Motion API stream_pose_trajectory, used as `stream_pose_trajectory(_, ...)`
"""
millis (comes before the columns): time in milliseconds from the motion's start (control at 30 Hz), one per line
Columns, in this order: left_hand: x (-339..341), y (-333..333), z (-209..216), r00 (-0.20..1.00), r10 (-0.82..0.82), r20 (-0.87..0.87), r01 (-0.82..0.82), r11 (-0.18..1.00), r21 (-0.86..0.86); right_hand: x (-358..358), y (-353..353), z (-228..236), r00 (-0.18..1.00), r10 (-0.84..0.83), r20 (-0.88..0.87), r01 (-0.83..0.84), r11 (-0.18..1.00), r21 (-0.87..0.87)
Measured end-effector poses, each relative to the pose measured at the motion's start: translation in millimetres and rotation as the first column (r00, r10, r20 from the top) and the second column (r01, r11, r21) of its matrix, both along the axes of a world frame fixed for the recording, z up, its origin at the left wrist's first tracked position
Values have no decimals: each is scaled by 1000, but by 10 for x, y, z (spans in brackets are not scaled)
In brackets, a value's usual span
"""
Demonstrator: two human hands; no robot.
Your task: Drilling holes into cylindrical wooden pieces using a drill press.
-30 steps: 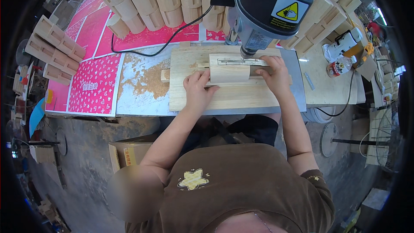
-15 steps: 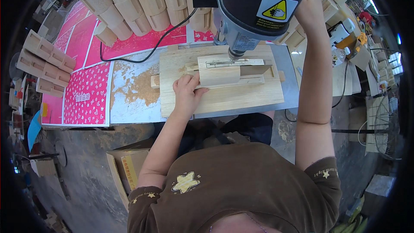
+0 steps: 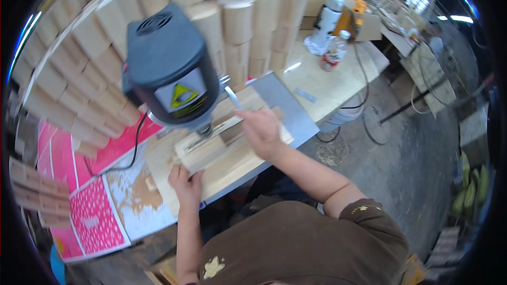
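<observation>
A pale wooden block [image 3: 199, 153] with a rounded side lies in a flat wooden jig [image 3: 224, 174] under the dark drill press [image 3: 166, 68]. The drill chuck [image 3: 205, 131] is down close over the block's slotted top; the bit's tip cannot be made out. My left hand [image 3: 186, 184] grips the block's left end, thumb on the near side and fingers behind. To the right of the chuck, my right hand [image 3: 260, 133] is closed around the end of the press's metal lever [image 3: 233, 98]. Motion smears that hand a little.
Stacked wooden pieces [image 3: 237, 24] wall off the back and left. Sawdust [image 3: 142, 192] covers the metal sheet beside a pink printed sheet [image 3: 97, 214]. A black cord [image 3: 138, 142] runs left of the press. On the right stand a white bottle [image 3: 326, 21] and a plastic bottle [image 3: 336, 50].
My right hand has come down from high beside the press head to near the jig, with the lever. The view has turned rightward. My left hand stays at the block's end.
</observation>
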State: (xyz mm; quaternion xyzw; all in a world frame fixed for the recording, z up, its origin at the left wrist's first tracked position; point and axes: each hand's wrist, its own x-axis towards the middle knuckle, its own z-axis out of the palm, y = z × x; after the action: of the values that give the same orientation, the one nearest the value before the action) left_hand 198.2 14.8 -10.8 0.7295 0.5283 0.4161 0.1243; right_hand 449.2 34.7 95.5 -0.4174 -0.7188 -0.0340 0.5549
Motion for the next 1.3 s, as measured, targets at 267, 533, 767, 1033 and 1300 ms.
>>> stream_pose_trajectory(267, 75, 21, 88, 997, -9, -74, 4, 998, -70, 115, 7, 240, 997, 62, 36, -67, 984, 163)
stream_pose_trajectory(533, 399, 167, 48, 991, -121, -48, 119, 992, -41, 35, 1053, 1540, 969, -229, 95, 247, 929, -275)
stream_pose_trajectory(767, 343, 172, -60, 998, -58, -32, 61, 994, 85, 3, 450, 1466, 987, -111, 114, 127, 981, -149)
stream_pose_trajectory(1033, 435, 162, 67, 997, -34, -72, 36, 999, 32, 96, -69, 338, 999, 45, -29, -48, 995, -85)
stream_pose_trajectory(1300, 371, 184, -105, 996, -83, -25, 85, 992, 92, 100, 152, -199, 998, 54, 29, -58, 983, 174)
